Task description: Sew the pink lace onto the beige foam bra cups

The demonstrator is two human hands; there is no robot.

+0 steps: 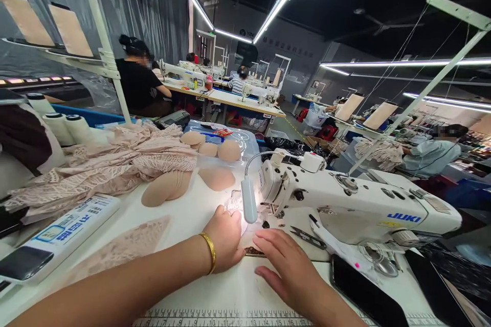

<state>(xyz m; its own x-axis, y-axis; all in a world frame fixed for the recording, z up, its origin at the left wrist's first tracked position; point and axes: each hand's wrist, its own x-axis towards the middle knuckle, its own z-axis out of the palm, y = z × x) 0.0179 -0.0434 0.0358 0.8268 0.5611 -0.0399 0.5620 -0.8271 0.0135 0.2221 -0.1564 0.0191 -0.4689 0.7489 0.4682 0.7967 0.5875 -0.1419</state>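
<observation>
My left hand (pixel 226 237), with a gold bracelet at the wrist, has its fingers closed on a pale lace fabric (pixel 232 204) left of the sewing machine's needle area. The machine (pixel 345 209) is white, and a small lamp (pixel 249 199) on a bent neck partly hides the fabric there. My right hand (pixel 286 260) lies over the machine bed with its fingers stretched and thumb apart, holding nothing visible. Thread snips (pixel 308 237) rest just beyond it. Beige foam cups (pixel 169 188) lie left of the fabric, and a sheer lace piece (pixel 126 245) is flat beside my left forearm.
A heap of beige lace garments (pixel 115 156) covers the back left, behind a white box (pixel 57 237). A black phone (pixel 364 291) lies right of my right hand. A ruler strip (pixel 230 318) runs along the front edge. Co-workers sit at other machines beyond.
</observation>
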